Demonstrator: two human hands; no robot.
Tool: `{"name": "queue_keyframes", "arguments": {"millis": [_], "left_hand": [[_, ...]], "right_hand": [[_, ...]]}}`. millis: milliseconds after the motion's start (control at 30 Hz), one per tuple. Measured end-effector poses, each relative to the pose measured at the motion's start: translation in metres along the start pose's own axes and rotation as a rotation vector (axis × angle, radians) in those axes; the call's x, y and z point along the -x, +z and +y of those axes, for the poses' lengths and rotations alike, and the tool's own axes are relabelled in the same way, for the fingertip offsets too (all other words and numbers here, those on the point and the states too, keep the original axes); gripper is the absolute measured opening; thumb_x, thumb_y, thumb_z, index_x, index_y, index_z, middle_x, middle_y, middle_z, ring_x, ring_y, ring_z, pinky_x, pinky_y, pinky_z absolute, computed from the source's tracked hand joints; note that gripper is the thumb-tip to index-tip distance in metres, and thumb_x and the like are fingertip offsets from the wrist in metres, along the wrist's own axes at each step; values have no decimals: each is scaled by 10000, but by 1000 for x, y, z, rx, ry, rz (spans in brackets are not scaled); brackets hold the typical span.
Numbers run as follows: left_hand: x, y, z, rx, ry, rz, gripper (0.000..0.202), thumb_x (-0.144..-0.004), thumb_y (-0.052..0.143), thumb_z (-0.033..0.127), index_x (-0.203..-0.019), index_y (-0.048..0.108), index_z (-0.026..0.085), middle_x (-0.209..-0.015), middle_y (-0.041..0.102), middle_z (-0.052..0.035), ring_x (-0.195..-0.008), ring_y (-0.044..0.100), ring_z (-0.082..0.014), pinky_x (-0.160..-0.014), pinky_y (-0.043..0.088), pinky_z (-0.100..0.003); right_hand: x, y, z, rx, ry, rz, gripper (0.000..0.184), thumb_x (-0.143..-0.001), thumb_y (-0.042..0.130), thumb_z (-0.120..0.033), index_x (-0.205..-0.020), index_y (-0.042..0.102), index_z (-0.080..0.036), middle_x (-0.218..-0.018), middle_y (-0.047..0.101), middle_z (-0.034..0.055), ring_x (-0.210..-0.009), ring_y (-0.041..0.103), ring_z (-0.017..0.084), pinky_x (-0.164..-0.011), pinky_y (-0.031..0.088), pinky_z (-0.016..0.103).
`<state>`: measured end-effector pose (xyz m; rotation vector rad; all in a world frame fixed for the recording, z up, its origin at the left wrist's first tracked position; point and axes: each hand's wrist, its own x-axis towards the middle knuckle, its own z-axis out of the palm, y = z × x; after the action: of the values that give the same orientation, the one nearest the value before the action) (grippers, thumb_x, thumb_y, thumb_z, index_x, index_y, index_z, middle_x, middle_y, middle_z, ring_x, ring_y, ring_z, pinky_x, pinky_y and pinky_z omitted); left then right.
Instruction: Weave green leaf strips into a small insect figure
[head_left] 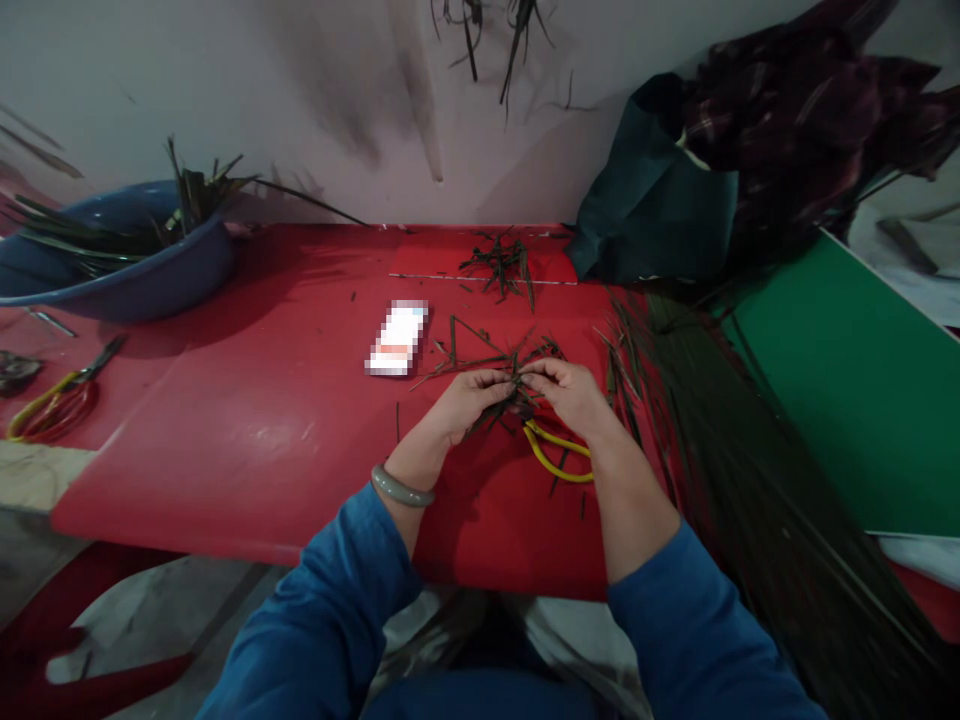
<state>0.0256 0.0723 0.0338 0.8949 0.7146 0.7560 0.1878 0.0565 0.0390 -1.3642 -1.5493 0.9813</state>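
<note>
My left hand (474, 398), with a bangle on its wrist, is closed, thumb and fingers pinching a small piece of dark green leaf strips (516, 372). From the other side my right hand (568, 392) pinches the same piece, so the fingertips of both hands nearly meet. Loose strip ends stick out around it, and my fingers hide part of its shape. Just below my right hand lies a tool with yellow handles (559, 470); its head is mostly hidden. Cut leaf scraps (480, 350) are scattered on the red tabletop (225, 430) behind my hands.
A blue basin (150, 275) with long leaves stands at the back left, above yellow-handled scissors (52, 405). A phone (397, 338) lies left of my hands. Another scrap pile (504, 262) is near the wall. At right are long leaves (735, 430), a green board (862, 400) and a dark bag (660, 200).
</note>
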Motion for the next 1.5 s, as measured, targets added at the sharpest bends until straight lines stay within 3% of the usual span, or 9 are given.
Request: {"name": "queue_keyframes", "arguments": {"millis": [267, 467, 967, 1067, 1233, 1400, 1500], "left_hand": [[1, 1, 1, -198, 3, 26, 217, -610, 677, 270, -744, 630, 106, -641, 614, -6, -572, 537, -74, -637, 420, -244], [-2, 4, -3, -317, 104, 122, 172, -589, 658, 244, -692, 596, 121, -615, 589, 19, -569, 509, -71, -610, 421, -228], [-6, 5, -17, -623, 383, 311, 67, -649, 575, 179, -713, 582, 160, -663, 577, 11, -634, 507, -97, -630, 403, -238], [-7, 4, -20, -597, 385, 323, 76, -651, 583, 184, -723, 585, 157, -660, 577, 13, -629, 506, -92, -631, 405, -233], [-10, 3, -20, -395, 309, 226, 216, -638, 594, 159, -853, 610, 143, -817, 633, -24, -755, 563, -113, -748, 436, -264], [-9, 2, -18, -349, 275, 229, 186, -652, 619, 234, -809, 631, 134, -774, 634, -23, -718, 555, -110, -732, 439, -265], [-7, 2, -15, -325, 266, 212, 198, -655, 620, 244, -817, 633, 131, -765, 634, -21, -704, 553, -105, -717, 436, -261]], "right_hand": [[1, -6, -1, 189, -42, -87, 172, -737, 549, -317, -807, 644, -191, -753, 673, 17, -693, 594, 146, -652, 442, 268], [3, -6, -9, 383, -66, -40, 155, -735, 536, -293, -779, 641, -187, -751, 676, 39, -683, 594, 162, -640, 432, 279], [0, 5, -5, 289, 96, 101, 155, -705, 509, -306, -695, 599, -180, -680, 644, 35, -622, 558, 148, -591, 428, 269], [-1, 5, -3, 258, 80, 98, 158, -706, 516, -316, -690, 597, -182, -683, 643, 33, -630, 559, 146, -590, 424, 262], [-1, 5, 1, 214, 64, 90, 194, -724, 523, -355, -705, 605, -180, -698, 646, 35, -655, 564, 152, -589, 421, 260], [-1, 0, 3, 141, 42, 61, 261, -764, 493, -405, -710, 609, -179, -636, 616, 3, -598, 541, 131, -582, 418, 256], [0, -3, -1, 73, 21, 29, 196, -752, 517, -336, -796, 633, -185, -737, 659, 11, -688, 581, 139, -669, 449, 272]]}}
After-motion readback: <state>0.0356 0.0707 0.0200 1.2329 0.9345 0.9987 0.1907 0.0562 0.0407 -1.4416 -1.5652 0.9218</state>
